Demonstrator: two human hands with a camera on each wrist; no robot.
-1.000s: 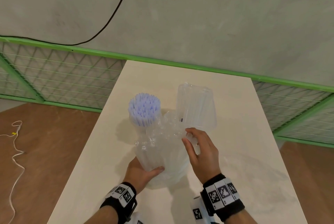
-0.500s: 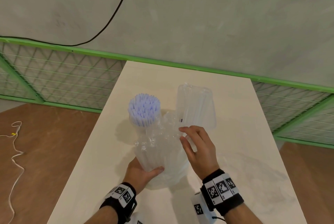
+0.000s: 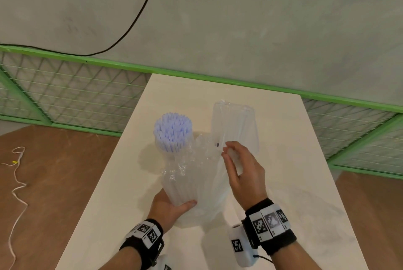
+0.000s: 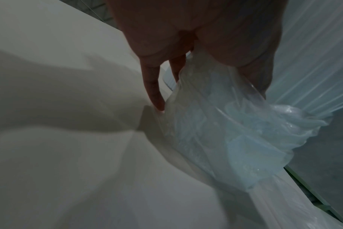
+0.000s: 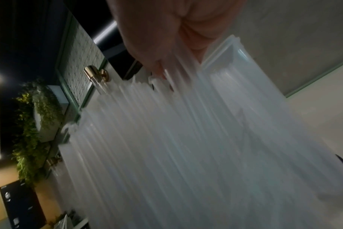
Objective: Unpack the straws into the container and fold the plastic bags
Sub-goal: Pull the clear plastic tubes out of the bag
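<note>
Left hand (image 3: 169,206) wrapped around the bottom end of a clear plastic bag (image 3: 192,176) full of translucent straws (image 3: 185,184), thumb laid across the near face, fingers curled behind. Bag standing upright on the pale table (image 3: 283,182), mouth crinkled and loose at the top. From the left wrist view, fingertips (image 4: 157,99) down at the tabletop beside bunched plastic (image 4: 235,131).

Right hand (image 3: 243,173) raised at the bag's upper right side, thumb and forefinger closed together on a few straws (image 5: 178,72) at the bag's mouth, remaining fingers loosely bent. From the right wrist view, blurred straws fanning downward beneath the fingers, so exact count impossible to tell.

Just behind the right hand, a clear rectangular container (image 3: 235,125) upright on the table, with some translucent straws dimly visible inside. To its left, touching the bag's crinkled top, a round container (image 3: 173,138) packed with white and lilac straws, ends pointing up.

Behind the table, a green mesh fence (image 3: 65,99) along a grey wall, a black cable (image 3: 135,23) curving over it. On the brown floor at left, a thin white cord (image 3: 17,182). Black wristbands with square printed markers (image 3: 268,224) on both wrists.
</note>
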